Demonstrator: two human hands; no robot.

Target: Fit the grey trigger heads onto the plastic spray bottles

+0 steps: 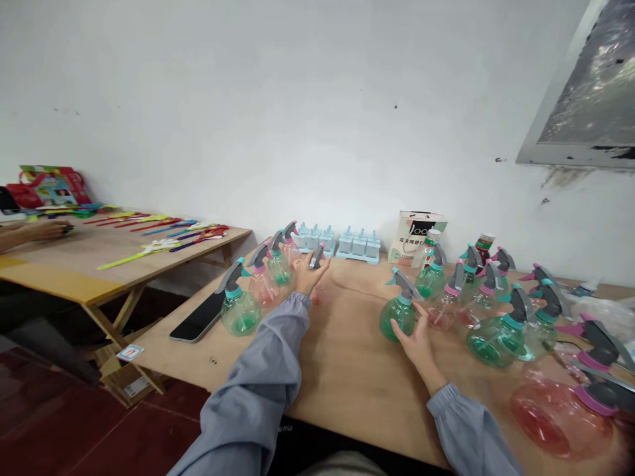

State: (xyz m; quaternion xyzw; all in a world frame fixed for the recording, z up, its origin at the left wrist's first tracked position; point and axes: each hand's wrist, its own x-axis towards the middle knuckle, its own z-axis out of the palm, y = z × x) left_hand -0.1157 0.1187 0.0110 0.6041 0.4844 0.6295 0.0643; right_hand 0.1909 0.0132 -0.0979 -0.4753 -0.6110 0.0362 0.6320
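My left hand (308, 272) reaches to the back of the table and is closed around a pink spray bottle (321, 294) with a grey trigger; the hand hides most of it. My right hand (415, 334) has its fingers wrapped round the body of a green spray bottle (397, 316) with a turquoise collar, which stands upright. Left of my left hand is a row of pink and green spray bottles (241, 314). To the right of my right hand stand several more, among them a green one (496, 340). A large pink spray bottle (560, 416) lies tilted at the near right.
A black phone (198, 317) lies at the table's left edge. Light-blue popsicle moulds (358, 246) and a printed paper box (414, 235) stand by the wall. On the left table (208, 254) are colourful flat strips (149, 250) and another person's hand (47, 231).
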